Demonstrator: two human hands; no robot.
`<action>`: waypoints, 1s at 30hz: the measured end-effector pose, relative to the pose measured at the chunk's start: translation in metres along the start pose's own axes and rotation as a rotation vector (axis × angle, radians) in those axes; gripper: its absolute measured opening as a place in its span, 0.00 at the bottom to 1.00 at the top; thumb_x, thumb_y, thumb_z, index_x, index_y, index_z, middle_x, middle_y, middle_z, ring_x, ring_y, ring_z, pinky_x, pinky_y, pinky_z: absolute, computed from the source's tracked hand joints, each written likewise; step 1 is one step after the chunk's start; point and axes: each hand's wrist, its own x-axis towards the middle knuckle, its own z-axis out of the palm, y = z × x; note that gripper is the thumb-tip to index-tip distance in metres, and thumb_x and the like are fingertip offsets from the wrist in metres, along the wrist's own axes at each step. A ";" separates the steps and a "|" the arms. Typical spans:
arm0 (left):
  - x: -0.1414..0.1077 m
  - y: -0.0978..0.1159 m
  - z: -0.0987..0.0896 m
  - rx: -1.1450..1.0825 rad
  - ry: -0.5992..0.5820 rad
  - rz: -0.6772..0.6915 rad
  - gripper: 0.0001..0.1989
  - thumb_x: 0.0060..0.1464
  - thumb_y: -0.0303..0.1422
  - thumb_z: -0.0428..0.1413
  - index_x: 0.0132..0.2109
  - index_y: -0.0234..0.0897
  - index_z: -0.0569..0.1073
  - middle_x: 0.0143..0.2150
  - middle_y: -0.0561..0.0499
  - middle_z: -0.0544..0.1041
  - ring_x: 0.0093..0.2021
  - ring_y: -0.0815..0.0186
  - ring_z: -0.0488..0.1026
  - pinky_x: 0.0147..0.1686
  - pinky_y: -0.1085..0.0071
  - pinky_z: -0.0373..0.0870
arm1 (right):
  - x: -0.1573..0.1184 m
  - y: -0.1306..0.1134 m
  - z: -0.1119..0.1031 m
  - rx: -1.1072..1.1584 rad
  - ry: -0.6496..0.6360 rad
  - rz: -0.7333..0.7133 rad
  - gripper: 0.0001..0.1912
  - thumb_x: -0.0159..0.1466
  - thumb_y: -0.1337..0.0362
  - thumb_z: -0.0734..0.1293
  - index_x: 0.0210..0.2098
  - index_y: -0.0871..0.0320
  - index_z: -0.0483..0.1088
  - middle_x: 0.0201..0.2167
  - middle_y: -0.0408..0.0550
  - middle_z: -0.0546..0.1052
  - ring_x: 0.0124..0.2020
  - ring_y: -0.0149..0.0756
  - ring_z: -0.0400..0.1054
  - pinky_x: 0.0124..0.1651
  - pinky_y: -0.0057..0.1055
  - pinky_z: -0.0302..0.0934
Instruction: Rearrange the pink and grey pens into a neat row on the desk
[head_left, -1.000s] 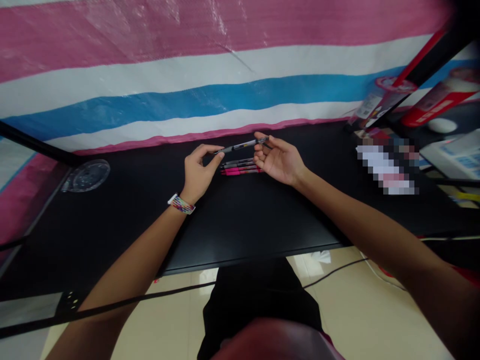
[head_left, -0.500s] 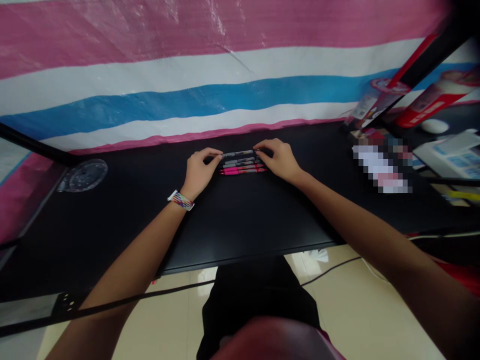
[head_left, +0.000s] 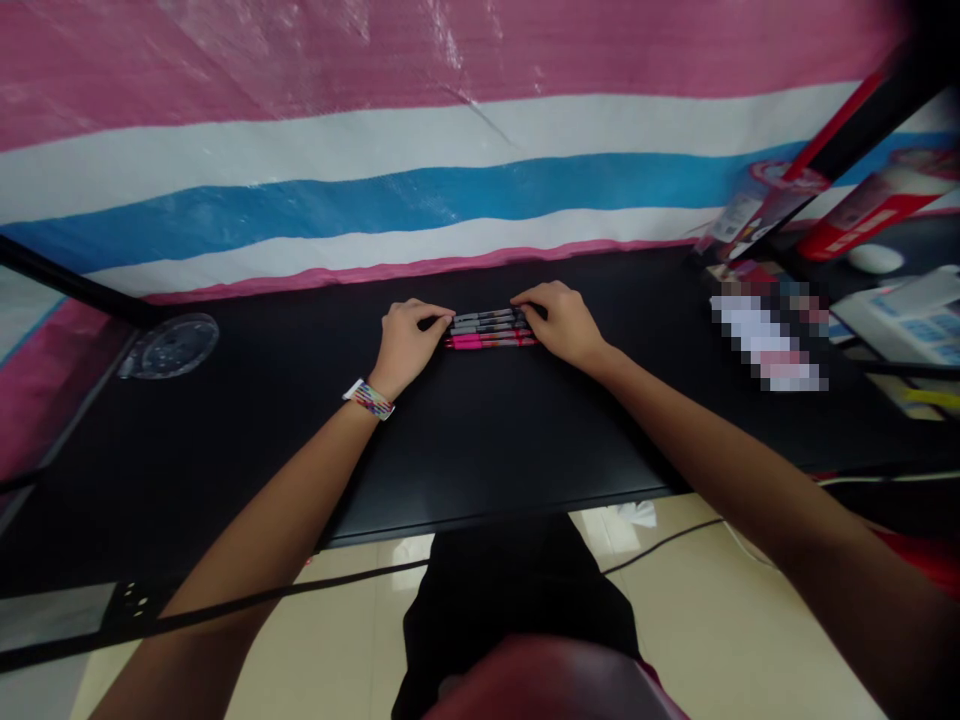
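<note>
Several pens lie side by side on the black table (head_left: 480, 430), running left to right. The nearest are pink pens (head_left: 476, 342); grey and black pens (head_left: 487, 327) lie behind them. At the far side of the row is a dark pen (head_left: 480, 315), close against its neighbours. My left hand (head_left: 405, 345), with a patterned band at the wrist, pinches the left end of that far pen. My right hand (head_left: 564, 325) has thumb and forefinger closed at its right end, and the fingers hide the tip.
A clear plastic lid (head_left: 176, 345) lies at the left of the table. To the right stand a plastic cup (head_left: 750, 215) with a red straw and a red-and-white cup (head_left: 862, 215), with a white mouse (head_left: 875, 259) nearby. A striped sheet (head_left: 450, 200) hangs behind.
The far pen has come down toward me and now sits against the other pens, where a gap showed before. Both hands moved slightly with it.
</note>
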 end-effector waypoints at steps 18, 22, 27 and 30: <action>-0.011 0.024 0.036 -0.718 0.087 -0.092 0.25 0.76 0.57 0.49 0.68 0.52 0.73 0.76 0.49 0.73 0.79 0.55 0.66 0.77 0.55 0.66 | -0.006 -0.011 0.036 0.650 0.198 0.284 0.24 0.75 0.50 0.64 0.65 0.48 0.78 0.71 0.50 0.77 0.76 0.51 0.67 0.80 0.55 0.56; -0.014 0.028 0.033 -0.697 0.052 -0.071 0.25 0.76 0.57 0.47 0.67 0.51 0.73 0.74 0.49 0.73 0.78 0.55 0.67 0.76 0.56 0.67 | -0.006 -0.007 0.037 0.664 0.194 0.261 0.24 0.74 0.53 0.65 0.66 0.48 0.78 0.73 0.50 0.76 0.77 0.49 0.66 0.80 0.55 0.55; -0.018 0.030 0.031 -0.639 0.045 -0.055 0.25 0.77 0.57 0.45 0.65 0.51 0.74 0.73 0.48 0.74 0.77 0.54 0.68 0.73 0.56 0.70 | -0.008 -0.006 0.040 0.646 0.184 0.257 0.24 0.75 0.54 0.64 0.67 0.47 0.77 0.73 0.49 0.76 0.78 0.50 0.65 0.80 0.57 0.56; -0.021 0.028 0.034 -0.630 0.039 -0.053 0.24 0.77 0.56 0.45 0.64 0.51 0.74 0.72 0.48 0.74 0.80 0.55 0.64 0.74 0.56 0.68 | -0.011 -0.013 0.038 0.647 0.184 0.269 0.22 0.75 0.56 0.64 0.65 0.47 0.79 0.72 0.49 0.77 0.78 0.50 0.65 0.80 0.58 0.57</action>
